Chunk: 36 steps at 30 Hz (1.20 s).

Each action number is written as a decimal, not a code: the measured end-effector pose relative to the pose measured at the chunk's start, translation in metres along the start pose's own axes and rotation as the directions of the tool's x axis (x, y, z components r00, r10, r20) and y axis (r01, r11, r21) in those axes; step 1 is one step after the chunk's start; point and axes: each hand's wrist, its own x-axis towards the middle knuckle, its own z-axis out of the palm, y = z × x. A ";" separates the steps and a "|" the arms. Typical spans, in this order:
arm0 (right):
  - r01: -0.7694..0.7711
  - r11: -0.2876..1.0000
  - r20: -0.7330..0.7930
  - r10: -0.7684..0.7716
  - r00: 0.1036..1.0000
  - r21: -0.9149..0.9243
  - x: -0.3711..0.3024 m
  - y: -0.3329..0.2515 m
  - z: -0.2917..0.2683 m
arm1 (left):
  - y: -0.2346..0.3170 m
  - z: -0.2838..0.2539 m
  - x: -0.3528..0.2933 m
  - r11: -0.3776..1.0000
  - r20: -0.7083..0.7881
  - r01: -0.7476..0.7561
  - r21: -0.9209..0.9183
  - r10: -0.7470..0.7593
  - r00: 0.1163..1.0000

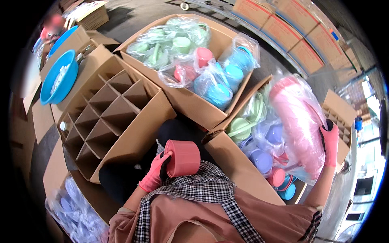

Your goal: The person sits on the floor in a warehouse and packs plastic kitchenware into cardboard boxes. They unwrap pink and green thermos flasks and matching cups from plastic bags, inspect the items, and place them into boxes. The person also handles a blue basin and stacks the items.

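Note:
My left hand, in a pink and black glove, is closed on a red plastic cup held over my lap. The cup is tilted onto its side. Off to the right, my right hand, gloved alike, grips the edge of a long clear plastic bag with a pink stack inside. That bag leans over an open carton holding green, purple, red and blue plastic pieces, some loose and some bagged. What the pink stack is made of is blurred by the film.
A carton with cardboard dividers stands at my left. Ahead is a carton of bagged green, red and blue pieces. A blue basin sits far left, bagged purple pieces near left. Stacked cartons line the back right.

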 end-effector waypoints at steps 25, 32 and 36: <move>-0.107 0.544 0.555 -0.816 0.161 0.832 -0.261 -0.405 0.138 | -0.020 -0.147 -0.121 0.591 -0.427 -0.807 0.009 0.732 0.531; -0.268 0.419 0.476 -0.856 0.204 0.868 -0.270 -0.402 0.165 | -0.026 -0.143 -0.113 0.736 -0.439 -0.675 0.046 0.622 0.648; -0.381 0.472 0.539 -0.838 0.086 0.795 -0.271 -0.407 0.177 | -0.030 -0.145 -0.118 0.772 -0.494 -0.631 0.079 0.580 0.648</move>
